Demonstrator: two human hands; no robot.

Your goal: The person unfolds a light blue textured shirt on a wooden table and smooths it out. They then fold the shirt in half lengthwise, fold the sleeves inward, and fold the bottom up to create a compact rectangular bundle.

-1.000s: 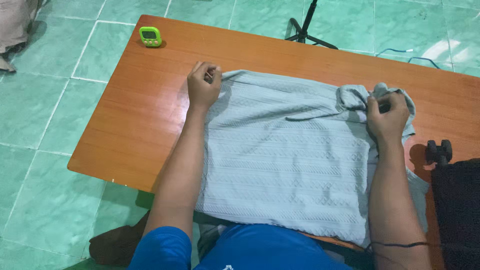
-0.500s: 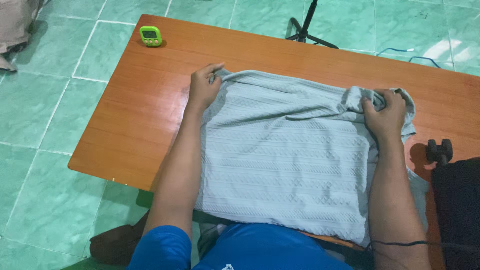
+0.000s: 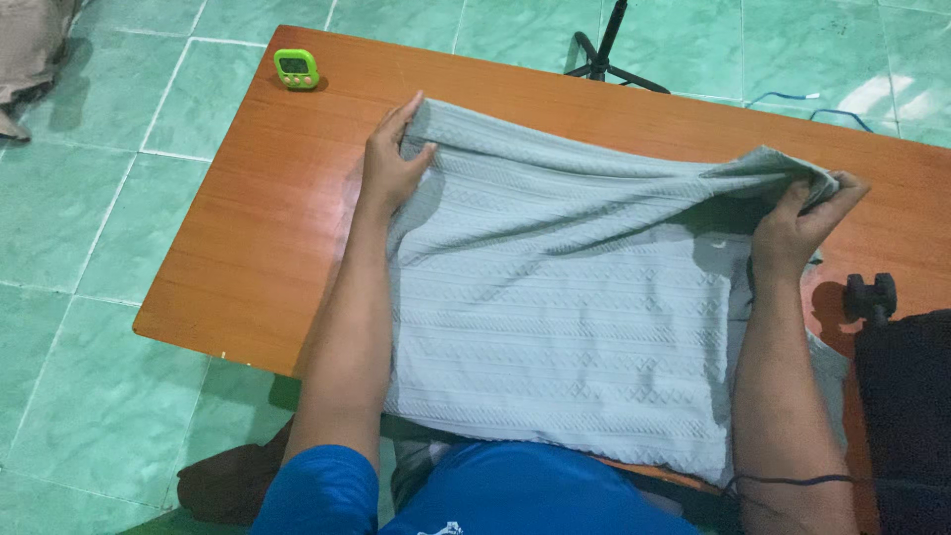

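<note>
A pale grey-blue knitted garment lies spread on an orange-brown wooden table, its near edge hanging over the table's front. My left hand pinches the garment's far left corner and holds it lifted off the table. My right hand grips the far right corner, also raised. Between the two hands the far edge is stretched taut above the tabletop.
A small green digital timer sits near the table's far left corner. A black dumbbell-shaped object and a dark cloth lie at the right edge. A tripod foot and a cable rest on the green tiled floor.
Both hands have lifted the garment's far edge off the table and pulled it apart and away from me. The bunched right corner has opened out.
</note>
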